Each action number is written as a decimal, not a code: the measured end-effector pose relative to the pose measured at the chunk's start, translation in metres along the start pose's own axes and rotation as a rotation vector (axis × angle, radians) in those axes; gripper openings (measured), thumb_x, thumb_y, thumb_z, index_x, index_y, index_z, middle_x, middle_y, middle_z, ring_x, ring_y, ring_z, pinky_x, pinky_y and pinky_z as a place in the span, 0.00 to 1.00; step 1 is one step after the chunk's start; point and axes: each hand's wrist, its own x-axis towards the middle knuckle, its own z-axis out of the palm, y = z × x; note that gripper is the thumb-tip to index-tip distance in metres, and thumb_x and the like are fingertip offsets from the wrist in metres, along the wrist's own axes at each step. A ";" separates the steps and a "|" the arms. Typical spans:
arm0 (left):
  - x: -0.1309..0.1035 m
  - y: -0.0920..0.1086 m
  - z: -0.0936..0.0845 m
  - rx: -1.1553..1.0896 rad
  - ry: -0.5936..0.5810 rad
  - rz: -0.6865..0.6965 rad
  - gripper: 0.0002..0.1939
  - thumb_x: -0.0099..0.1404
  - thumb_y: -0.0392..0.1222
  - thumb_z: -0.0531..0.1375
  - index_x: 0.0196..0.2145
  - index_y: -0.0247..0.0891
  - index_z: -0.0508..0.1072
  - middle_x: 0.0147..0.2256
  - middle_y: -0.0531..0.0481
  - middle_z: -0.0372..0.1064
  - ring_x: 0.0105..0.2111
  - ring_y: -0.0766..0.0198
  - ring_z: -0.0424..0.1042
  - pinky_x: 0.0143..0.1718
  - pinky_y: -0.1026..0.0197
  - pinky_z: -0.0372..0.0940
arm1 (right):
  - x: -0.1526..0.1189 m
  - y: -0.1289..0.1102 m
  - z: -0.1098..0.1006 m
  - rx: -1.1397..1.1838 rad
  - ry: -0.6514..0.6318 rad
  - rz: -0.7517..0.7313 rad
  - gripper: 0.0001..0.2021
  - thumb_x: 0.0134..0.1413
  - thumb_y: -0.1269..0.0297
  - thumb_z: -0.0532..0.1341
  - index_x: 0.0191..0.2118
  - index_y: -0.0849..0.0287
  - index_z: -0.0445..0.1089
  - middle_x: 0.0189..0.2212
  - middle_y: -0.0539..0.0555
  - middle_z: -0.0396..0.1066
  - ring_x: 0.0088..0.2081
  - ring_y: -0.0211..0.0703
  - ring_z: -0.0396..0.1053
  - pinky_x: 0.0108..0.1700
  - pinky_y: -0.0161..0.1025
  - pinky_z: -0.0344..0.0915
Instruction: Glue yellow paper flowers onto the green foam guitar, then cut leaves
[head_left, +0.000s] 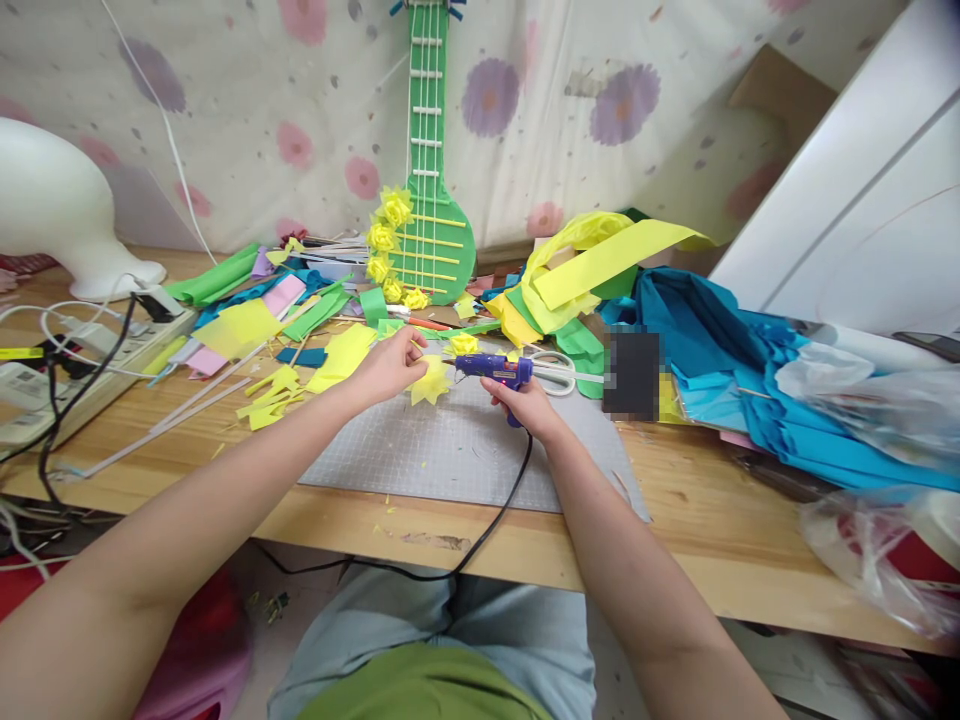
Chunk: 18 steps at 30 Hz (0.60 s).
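Observation:
My right hand (529, 405) is wrapped round a blue hot glue gun (495, 368), a small red light showing on its side. A clear glue stick pokes out of the back, and the nozzle points left. Just past the nozzle is a pale yellow paper flower (430, 384) with pointed petals. My left hand (391, 362) pinches at its left edge, the fingers curled; the exact contact is partly hidden. Behind the gun lies a yellow paper rose (464, 344). The gun's black cord (517, 480) runs over the table's front edge.
A green paper-covered guitar model (442, 235) with yellow roses leans on the back wall. White-handled scissors (555, 370) lie on the grey cutting mat (442, 460). Crepe paper scraps (341, 355) spread leftward, blue paper (690, 310) rightward. A power strip (112, 370) is at left.

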 end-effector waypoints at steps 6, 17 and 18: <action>0.000 0.002 0.000 0.009 -0.027 0.027 0.13 0.53 0.41 0.56 0.38 0.41 0.61 0.27 0.55 0.66 0.27 0.65 0.67 0.29 0.61 0.58 | 0.001 0.001 0.001 0.013 0.021 0.010 0.15 0.36 0.52 0.68 0.20 0.58 0.68 0.13 0.47 0.65 0.14 0.30 0.56 0.14 0.29 0.51; 0.000 -0.001 -0.001 -0.029 -0.041 0.085 0.06 0.54 0.41 0.55 0.31 0.41 0.61 0.25 0.55 0.61 0.26 0.67 0.62 0.29 0.63 0.58 | 0.004 0.002 -0.001 0.191 0.015 0.040 0.18 0.37 0.48 0.66 0.21 0.59 0.67 0.18 0.50 0.69 0.15 0.29 0.57 0.16 0.30 0.54; 0.001 -0.001 -0.002 -0.072 -0.041 0.072 0.06 0.54 0.41 0.55 0.31 0.41 0.61 0.25 0.56 0.60 0.26 0.68 0.62 0.29 0.63 0.58 | 0.005 0.002 -0.002 0.246 0.010 0.059 0.18 0.37 0.48 0.66 0.21 0.59 0.67 0.19 0.50 0.69 0.16 0.29 0.57 0.16 0.30 0.54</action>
